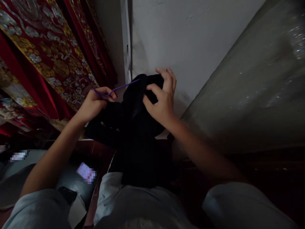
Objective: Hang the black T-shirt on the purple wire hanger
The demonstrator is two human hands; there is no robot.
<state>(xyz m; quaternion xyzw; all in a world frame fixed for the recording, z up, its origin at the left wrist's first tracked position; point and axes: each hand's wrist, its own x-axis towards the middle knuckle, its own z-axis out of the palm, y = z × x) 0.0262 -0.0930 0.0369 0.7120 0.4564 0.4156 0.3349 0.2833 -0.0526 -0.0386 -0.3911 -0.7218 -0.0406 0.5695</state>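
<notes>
A dark black cloth (137, 117) is bunched up in front of me and hangs down over my lap. My left hand (94, 103) is closed on its left side, and a thin purple cord (124, 85) crosses the fingers of that hand. From there the cord runs right to the top of the cloth. On the cloth's upper right, my right hand (163, 100) pinches the fabric between thumb and forefinger, its other fingers raised and curled. Whether a needle or other small tool is in either hand, I cannot tell; folds in the black fabric are lost in shadow.
Red fabric with gold and silver embroidery (59, 63) hangs at the left. A pale wall (190, 38) rises ahead, and a sheet with a plastic-like sheen (238, 95) slants along the right. At lower left, a lit phone (86, 172) lies on a dark seat (69, 178).
</notes>
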